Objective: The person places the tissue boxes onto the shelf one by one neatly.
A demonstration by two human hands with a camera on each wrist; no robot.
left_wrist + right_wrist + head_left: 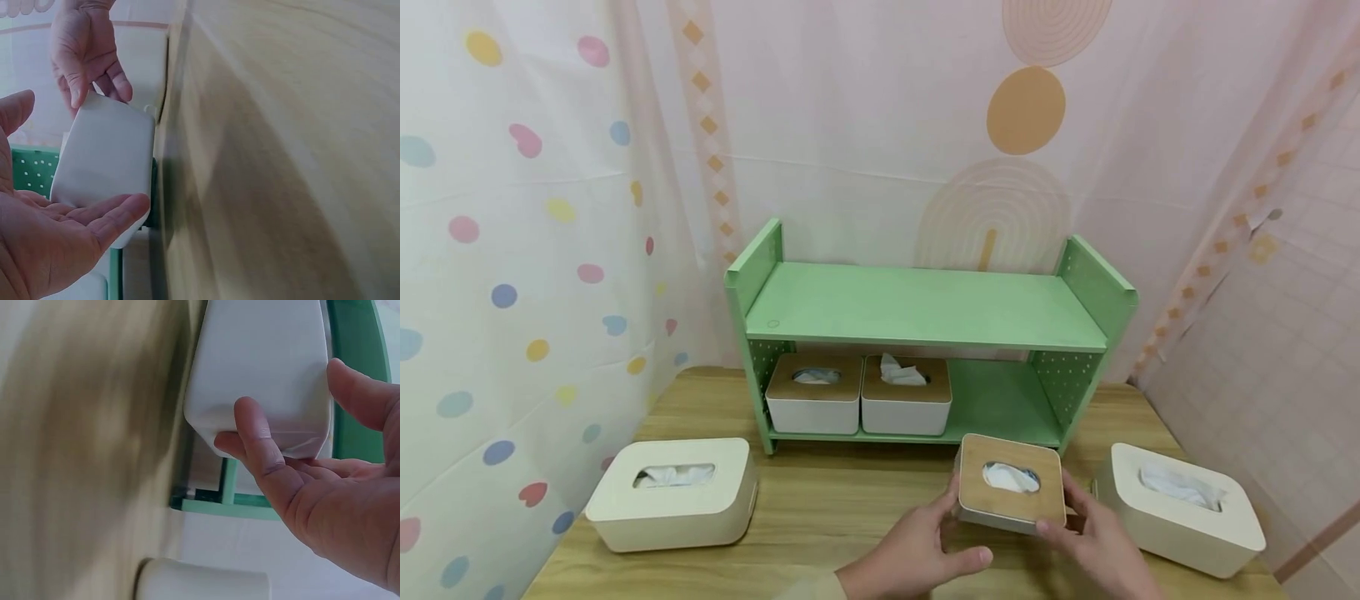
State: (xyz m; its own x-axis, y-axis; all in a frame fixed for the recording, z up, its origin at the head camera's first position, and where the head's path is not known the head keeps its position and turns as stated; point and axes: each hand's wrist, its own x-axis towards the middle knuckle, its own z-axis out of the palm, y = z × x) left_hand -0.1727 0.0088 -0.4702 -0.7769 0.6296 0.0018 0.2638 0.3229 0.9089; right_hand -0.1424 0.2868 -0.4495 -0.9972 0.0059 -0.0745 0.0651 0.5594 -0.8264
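Observation:
A tissue box with a wooden lid and white sides is held off the table in front of the shelf, tilted. My left hand supports its left side with nearly straight fingers, the thumb sticking out away from the box. At the other end my right hand grips the box, thumb at the near top edge and fingers around the end. Both wrist views show the box's plain white body. Two similar wooden-lidded boxes, a left one and one beside it, sit on the lower shelf.
The green two-tier shelf stands at the back of the wooden table. A cream tissue box lies at the left, and another cream tissue box stands close to my right hand. Patterned curtains hang behind.

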